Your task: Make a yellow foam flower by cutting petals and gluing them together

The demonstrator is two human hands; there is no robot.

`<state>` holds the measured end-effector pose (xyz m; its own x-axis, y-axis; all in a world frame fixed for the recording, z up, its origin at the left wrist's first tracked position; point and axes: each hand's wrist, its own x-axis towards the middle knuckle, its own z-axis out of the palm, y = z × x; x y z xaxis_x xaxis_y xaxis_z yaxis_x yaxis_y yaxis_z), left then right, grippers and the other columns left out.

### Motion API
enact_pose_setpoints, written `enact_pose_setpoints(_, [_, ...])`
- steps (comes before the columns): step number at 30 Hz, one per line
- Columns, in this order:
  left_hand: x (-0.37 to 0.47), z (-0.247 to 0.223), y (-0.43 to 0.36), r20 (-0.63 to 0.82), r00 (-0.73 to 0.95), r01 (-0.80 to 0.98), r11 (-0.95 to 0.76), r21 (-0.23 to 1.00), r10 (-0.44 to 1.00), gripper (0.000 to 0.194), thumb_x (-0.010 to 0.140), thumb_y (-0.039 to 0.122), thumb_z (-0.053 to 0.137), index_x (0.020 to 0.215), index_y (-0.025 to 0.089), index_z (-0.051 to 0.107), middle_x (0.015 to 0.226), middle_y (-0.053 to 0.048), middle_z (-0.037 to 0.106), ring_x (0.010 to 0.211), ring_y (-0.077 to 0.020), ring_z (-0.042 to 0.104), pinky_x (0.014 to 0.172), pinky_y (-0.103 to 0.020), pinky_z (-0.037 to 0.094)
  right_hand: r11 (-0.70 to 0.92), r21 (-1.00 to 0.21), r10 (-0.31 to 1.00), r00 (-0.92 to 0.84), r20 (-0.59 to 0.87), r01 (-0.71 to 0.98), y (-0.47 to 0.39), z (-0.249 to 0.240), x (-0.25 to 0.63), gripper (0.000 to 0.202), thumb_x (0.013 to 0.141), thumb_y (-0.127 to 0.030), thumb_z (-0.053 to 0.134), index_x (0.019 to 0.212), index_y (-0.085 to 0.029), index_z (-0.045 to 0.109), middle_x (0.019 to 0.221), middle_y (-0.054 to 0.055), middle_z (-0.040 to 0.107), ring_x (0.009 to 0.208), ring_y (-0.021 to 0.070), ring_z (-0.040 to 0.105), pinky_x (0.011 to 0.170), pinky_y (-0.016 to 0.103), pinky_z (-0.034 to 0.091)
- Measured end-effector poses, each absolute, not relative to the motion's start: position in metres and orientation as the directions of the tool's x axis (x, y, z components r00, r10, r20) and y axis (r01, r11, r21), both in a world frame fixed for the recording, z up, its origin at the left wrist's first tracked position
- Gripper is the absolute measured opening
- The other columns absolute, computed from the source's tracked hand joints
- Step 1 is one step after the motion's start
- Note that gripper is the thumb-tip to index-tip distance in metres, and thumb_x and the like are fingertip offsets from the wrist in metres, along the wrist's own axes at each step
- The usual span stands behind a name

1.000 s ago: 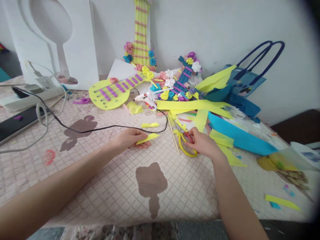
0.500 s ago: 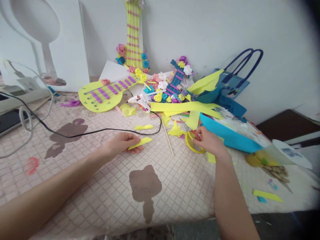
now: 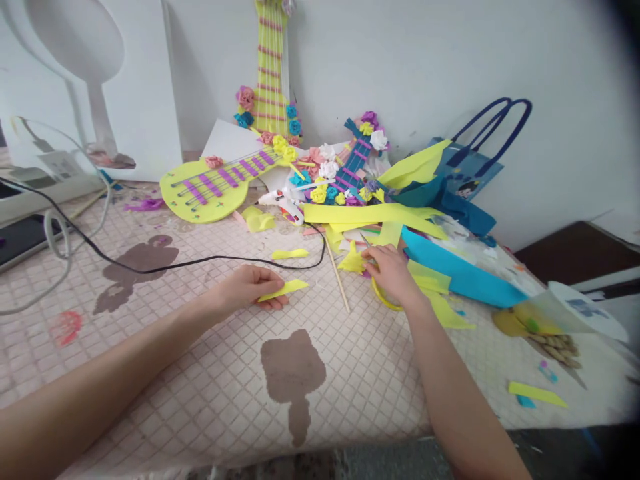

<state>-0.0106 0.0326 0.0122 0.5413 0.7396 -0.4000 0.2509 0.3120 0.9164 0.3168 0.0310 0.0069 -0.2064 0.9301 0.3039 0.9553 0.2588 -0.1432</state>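
My left hand rests on the table at the centre, its fingers closed on a short yellow paper strip that points to the right. My right hand is lowered over the scissors, hiding most of them; the blade tip shows past the fingers. Its fingertips are curled together at the edge of a crumpled yellow paper piece; whether they grip it is hidden. Under the palm, part of a yellow ring shows. Between the hands lies a thin wooden stick.
A glue gun with a black cord lies behind the hands. Paper guitars, paper flowers, long yellow strips and a blue strip crowd the back. A plastic cup lies at the right.
My right hand has slid left from the scissors' red handle towards the crumpled yellow paper. The scissors appear to stay in place. My left hand keeps the strip, nearly still.
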Motion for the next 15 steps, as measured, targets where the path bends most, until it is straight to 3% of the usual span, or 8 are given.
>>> enact_pose_setpoints(8, [-0.0117, 0.0055, 0.0314, -0.336, 0.614, 0.278, 0.203, 0.939, 0.714, 0.030, 0.076, 0.044, 0.064, 0.079, 0.015, 0.063, 0.081, -0.006, 0.073, 0.066, -0.0123, 0.066, 0.060, -0.021, 0.050, 0.234, -0.040, 0.943, -0.217, 0.253, 0.971, 0.0317, 0.0065, 0.3140, 0.006, 0.079, -0.018, 0.054, 0.082, -0.020, 0.059, 0.089, 0.009, 0.063, 0.090, 0.0280, 0.047, 0.078, 0.039, 0.040])
enact_pose_setpoints(15, [-0.0108, 0.0047, 0.0288, -0.312, 0.617, 0.286, 0.164, 0.944, 0.722, 0.029, 0.077, 0.043, 0.063, 0.080, 0.014, 0.062, 0.079, -0.007, 0.073, 0.066, -0.0135, 0.067, 0.060, -0.023, 0.051, 0.269, -0.124, 0.940, -0.232, 0.252, 0.955, 0.0339, 0.0035, 0.3170, 0.012, 0.080, -0.020, 0.052, 0.090, -0.021, 0.059, 0.091, 0.007, 0.065, 0.089, 0.0262, 0.049, 0.078, 0.039, 0.040])
